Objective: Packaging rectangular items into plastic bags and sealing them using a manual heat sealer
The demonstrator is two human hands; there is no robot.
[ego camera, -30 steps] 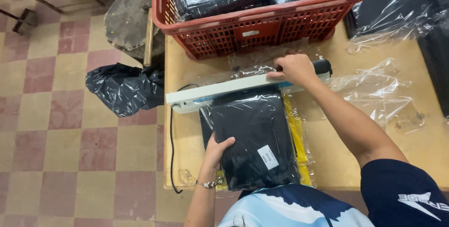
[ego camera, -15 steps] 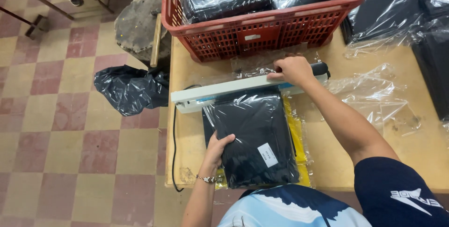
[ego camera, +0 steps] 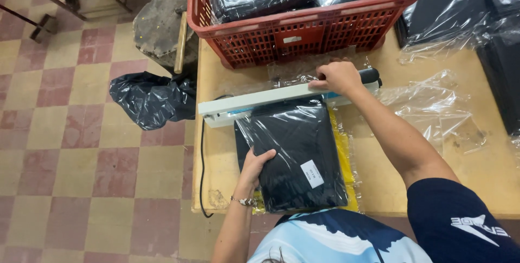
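Right hand presses down on white sealer bar, near its black knob end. Left hand grips left edge of black bagged garment, which lies flat, top end under bar. Yellow sheet peeks out beneath garment. Wooden desk carries all. Red crate of wrapped dark packs stands behind sealer. Loose clear bags lie right. Black plastic sack on tiled floor, left of desk.

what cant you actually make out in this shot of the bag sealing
Head view only:
- Open end of the black bagged garment: under the white sealer bar.
- Right hand palm and grip: hidden by its own back.
- Left hand fingers: partly under the bag edge.
- Red crate: top cut off by the frame.
- White label: too small.
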